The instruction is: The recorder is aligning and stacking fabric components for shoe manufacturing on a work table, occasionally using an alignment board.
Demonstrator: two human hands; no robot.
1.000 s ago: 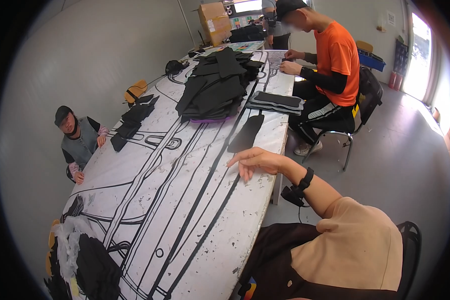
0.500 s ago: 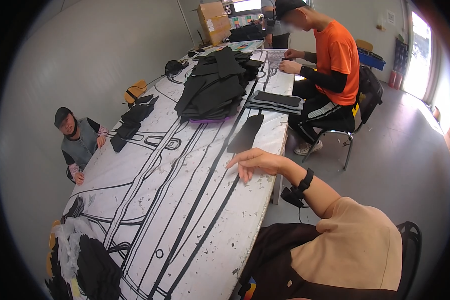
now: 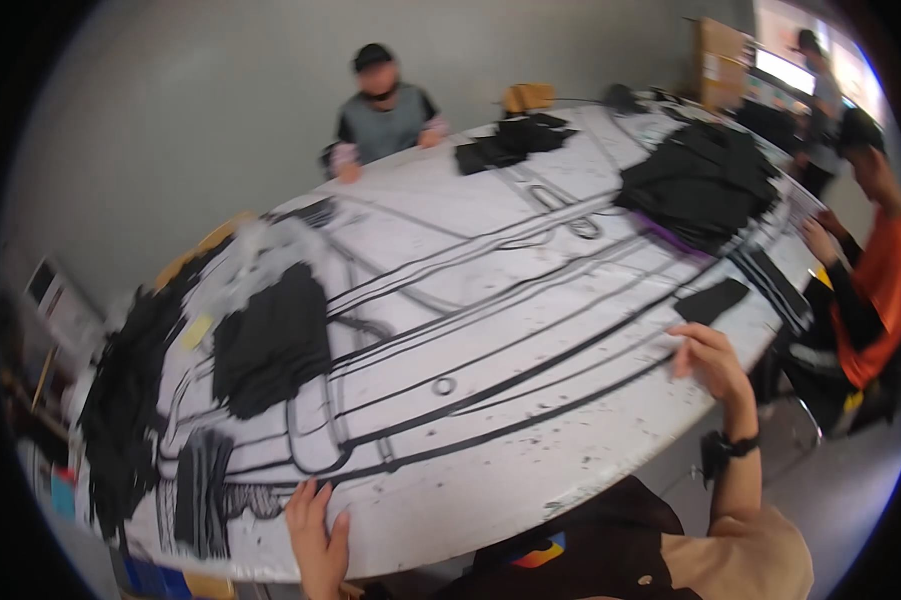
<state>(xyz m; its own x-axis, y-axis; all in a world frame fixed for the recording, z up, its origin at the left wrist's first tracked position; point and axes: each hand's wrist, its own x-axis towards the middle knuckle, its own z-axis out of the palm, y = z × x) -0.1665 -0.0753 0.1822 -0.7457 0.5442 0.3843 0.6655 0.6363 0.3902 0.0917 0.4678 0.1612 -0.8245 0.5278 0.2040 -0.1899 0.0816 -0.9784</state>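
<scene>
Left hand [image 3: 315, 535]: flat on the near edge of the white table [image 3: 490, 440], palm down, fingers spread, grasping nothing. Nearest to a striped black fabric piece [image 3: 202, 490], just beside the hand toward the table's left end, not touching.

Right hand [image 3: 710, 362]: resting on the table's near right edge, fingers loosely curled and released, holding nothing. Black wristband [image 3: 727, 448] on the wrist. Small black fabric piece [image 3: 710, 300] lying flat just beyond the fingertips; contact probably absent, though blur prevents a firm reading.

Table surface: white with black painted lines and spatter. Folded black garment [image 3: 270, 345] lying flat on the left part, well apart from both hands. Heap of black clothing [image 3: 120, 400] draped over the far left end. Large pile of black garments [image 3: 700, 185] on the far right part. Smaller dark pile [image 3: 515, 140] near the far edge.

Surroundings: seated person in grey top [image 3: 385, 115] at the far side, hands on the table edge. Seated person in orange shirt [image 3: 870, 290] at the right side. Cardboard box [image 3: 722, 60] behind the large pile.
</scene>
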